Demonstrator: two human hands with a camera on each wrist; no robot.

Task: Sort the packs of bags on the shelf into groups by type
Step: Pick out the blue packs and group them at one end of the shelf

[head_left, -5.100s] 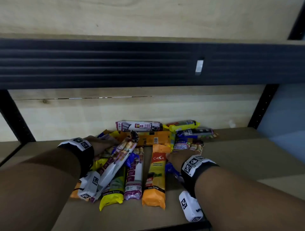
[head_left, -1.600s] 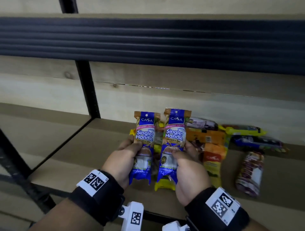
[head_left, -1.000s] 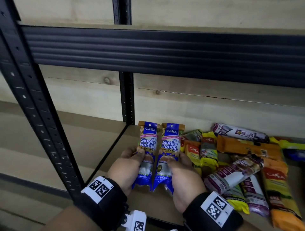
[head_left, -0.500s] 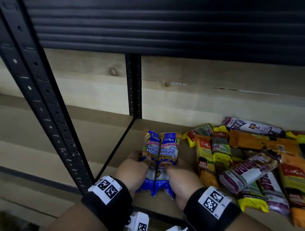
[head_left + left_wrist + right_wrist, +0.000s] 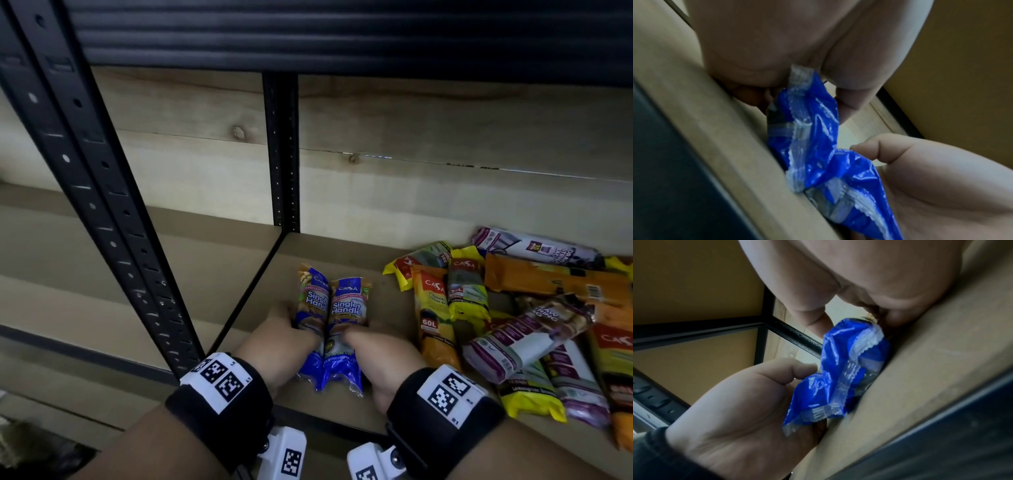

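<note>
Setting: wooden shelf (image 5: 260,301) in a black metal rack, plank wall behind; we look down at our hands at its left front corner.
Left hand: our left hand (image 5: 274,337) is curled round the left blue pack (image 5: 312,308), thumb on top and fingers beneath it.
Right hand: our right hand (image 5: 383,353) grips the right blue pack (image 5: 346,315) in the same manner, thumb over the front.
Blue packs: both read "Singlet Handle", lie side by side and touch along their long edges, tops pointing to the wall. Our wrist views show their crimped lower ends against the board near the shelf's front edge; we cannot tell whether the upper ends rest flat.
Place: the pair sits just right of the rear post (image 5: 282,154), near the front post (image 5: 102,192).
Pile: to the right, apart from the blue pair, lies the mixed heap (image 5: 513,325) of orange, yellow, and white-and-purple packs, overlapping at many angles.
Wrists: black bands with printed square markers on both our wrists.
</note>
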